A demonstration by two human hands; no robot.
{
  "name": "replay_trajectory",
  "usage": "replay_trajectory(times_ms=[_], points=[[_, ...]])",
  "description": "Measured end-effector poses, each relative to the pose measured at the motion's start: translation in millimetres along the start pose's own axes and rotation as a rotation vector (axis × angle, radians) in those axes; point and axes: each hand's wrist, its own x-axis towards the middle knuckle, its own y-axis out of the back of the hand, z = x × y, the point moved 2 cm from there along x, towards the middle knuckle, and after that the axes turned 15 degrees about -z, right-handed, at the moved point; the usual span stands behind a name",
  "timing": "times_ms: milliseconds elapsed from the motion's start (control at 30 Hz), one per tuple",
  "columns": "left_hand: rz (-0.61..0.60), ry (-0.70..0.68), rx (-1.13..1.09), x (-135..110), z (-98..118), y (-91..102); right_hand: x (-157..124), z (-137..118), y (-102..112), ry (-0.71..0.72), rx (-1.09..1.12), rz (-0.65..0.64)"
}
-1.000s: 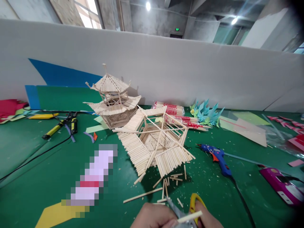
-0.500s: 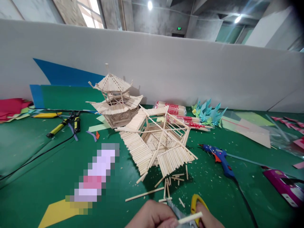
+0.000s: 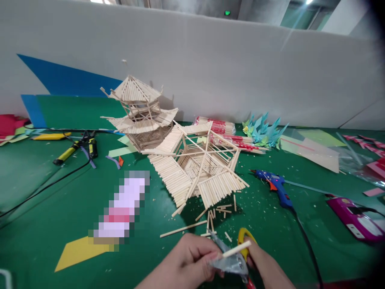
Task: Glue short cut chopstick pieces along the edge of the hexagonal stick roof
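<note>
My left hand [image 3: 189,261] is closed in a pinch on a short wooden stick [image 3: 236,249] at the bottom of the view. My right hand [image 3: 264,267] grips yellow-handled scissors [image 3: 237,257] whose blades meet the stick. Just beyond lie several loose cut sticks [image 3: 210,218] on the green table [image 3: 60,208]. Behind them sits a hexagonal roof frame of sticks [image 3: 198,168], and farther back a small two-tier stick pagoda [image 3: 138,114].
A blue glue gun [image 3: 275,186] with a black cord lies to the right, a magenta device [image 3: 353,218] beyond it. Red-wrapped stick bundles [image 3: 222,138], teal paper cranes [image 3: 263,134], yellow-handled pliers [image 3: 75,149], a yellow paper piece [image 3: 75,253] and a white wall [image 3: 210,60] surround.
The view tilted down, so both hands show more. The stick and scissors sit higher in view; my hands hold them the same way.
</note>
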Motion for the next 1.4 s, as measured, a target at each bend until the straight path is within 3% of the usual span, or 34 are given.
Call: replay_trajectory(times_ms=[100, 267, 400, 500, 600, 800, 933, 1033, 1133, 1233, 1300, 1367, 1400], points=[[-0.086, 0.059, -0.236, 0.1, 3.5, 0.0, -0.4, 0.6, -5.0, 0.019, -0.028, 0.017], [-0.069, 0.029, -0.295, -2.8, 4.1, 2.2, -1.4, 2.2, -2.1, 0.052, -0.117, 0.015], [0.118, -0.102, -0.279, -21.7, 11.1, 15.5, -9.3, -2.2, 22.6, 0.056, -0.227, -0.057], [0.273, -0.005, -0.091, -33.4, 14.5, 18.0, -10.3, 2.6, 43.3, 0.008, -0.367, 0.044], [0.350, 0.106, 0.247, -32.1, 15.5, 11.3, -0.7, 15.5, 55.8, -0.028, -0.485, 0.175], [0.375, 0.055, 0.566, -18.2, 10.5, 1.8, 21.6, 30.0, 62.9, -0.016, -0.595, 0.215], [0.369, 0.008, 0.730, -12.1, 5.8, -1.7, 9.6, 19.1, 68.2, 0.004, -0.666, 0.266], [0.323, -0.017, 0.890, -5.2, 3.8, -8.2, -8.9, -7.5, 69.0, 0.173, -0.675, 0.385], [0.258, 0.021, 1.024, 0.4, 2.9, -14.5, -15.9, -43.5, 59.8, 0.470, -0.643, 0.235], [0.189, 0.034, 1.191, 0.9, -1.9, -19.0, -8.7, -66.2, 47.3, 0.490, -0.672, -0.025], [0.163, -0.044, 1.307, -3.0, -10.8, -22.2, -4.7, -68.8, 37.7, 0.494, -0.688, -0.195], [0.178, -0.176, 1.301, -11.2, -23.7, -25.3, -6.5, -62.8, 27.5, 0.541, -0.615, -0.344], [0.239, -0.228, 1.174, -17.1, -30.6, -25.2, -9.6, -57.7, 22.9, 0.555, -0.533, -0.401]])
